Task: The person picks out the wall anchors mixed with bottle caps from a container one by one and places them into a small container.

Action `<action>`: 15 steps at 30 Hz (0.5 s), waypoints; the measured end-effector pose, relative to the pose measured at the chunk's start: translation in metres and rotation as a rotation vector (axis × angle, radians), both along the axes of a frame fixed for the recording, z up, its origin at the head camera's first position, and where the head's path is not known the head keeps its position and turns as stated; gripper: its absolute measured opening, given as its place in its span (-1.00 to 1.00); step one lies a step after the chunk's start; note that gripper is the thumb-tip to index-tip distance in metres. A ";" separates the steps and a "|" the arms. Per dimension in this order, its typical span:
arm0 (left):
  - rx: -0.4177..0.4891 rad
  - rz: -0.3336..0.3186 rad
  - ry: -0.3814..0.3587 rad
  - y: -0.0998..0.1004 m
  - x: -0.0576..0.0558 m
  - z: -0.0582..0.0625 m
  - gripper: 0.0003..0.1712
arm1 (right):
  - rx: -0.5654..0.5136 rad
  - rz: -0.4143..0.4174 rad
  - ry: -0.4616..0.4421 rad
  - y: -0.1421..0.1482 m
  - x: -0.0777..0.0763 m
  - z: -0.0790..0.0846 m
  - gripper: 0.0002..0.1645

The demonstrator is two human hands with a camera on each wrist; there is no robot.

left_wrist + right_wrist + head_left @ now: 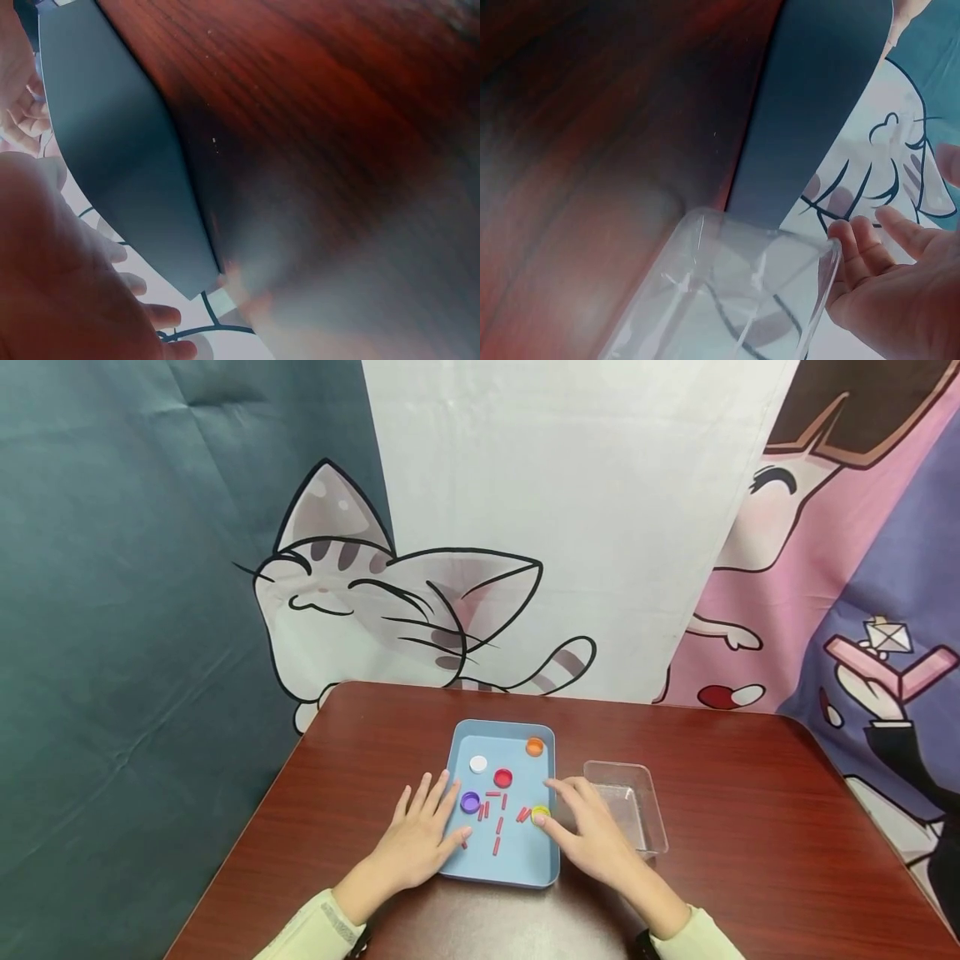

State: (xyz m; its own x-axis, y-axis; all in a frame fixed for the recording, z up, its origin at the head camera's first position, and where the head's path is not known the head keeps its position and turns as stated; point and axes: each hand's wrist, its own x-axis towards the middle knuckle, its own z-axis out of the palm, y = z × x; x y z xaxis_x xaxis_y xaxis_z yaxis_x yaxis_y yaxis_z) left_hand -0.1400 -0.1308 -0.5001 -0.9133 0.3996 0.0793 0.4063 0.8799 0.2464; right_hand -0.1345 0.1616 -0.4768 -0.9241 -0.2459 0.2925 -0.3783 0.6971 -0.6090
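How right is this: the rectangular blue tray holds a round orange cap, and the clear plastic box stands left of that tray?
The side is wrong: the head view shows the clear plastic box standing right of the rectangular blue tray, which does hold the round orange cap.

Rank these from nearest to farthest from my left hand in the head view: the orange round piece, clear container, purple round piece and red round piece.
From your left hand:
1. Purple round piece: left side of the tray.
2. Red round piece: around the tray's middle.
3. Orange round piece: far right corner.
4. Clear container: right of the tray.
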 end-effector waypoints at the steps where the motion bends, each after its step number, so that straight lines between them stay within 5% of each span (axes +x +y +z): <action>1: 0.000 -0.001 -0.006 0.000 0.000 0.000 -0.14 | 0.002 0.002 -0.006 -0.001 0.000 0.000 -0.32; 15: -0.025 -0.015 -0.046 -0.005 0.006 0.002 -0.07 | 0.026 0.053 -0.005 -0.015 0.000 -0.006 -0.37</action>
State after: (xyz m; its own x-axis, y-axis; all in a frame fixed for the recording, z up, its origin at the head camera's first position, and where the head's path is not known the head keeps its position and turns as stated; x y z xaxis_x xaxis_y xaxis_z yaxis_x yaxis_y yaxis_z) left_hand -0.1336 -0.1360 -0.4984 -0.9096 0.4146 0.0272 0.4082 0.8798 0.2436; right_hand -0.1345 0.1469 -0.4824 -0.9109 -0.3023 0.2809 -0.4124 0.6919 -0.5926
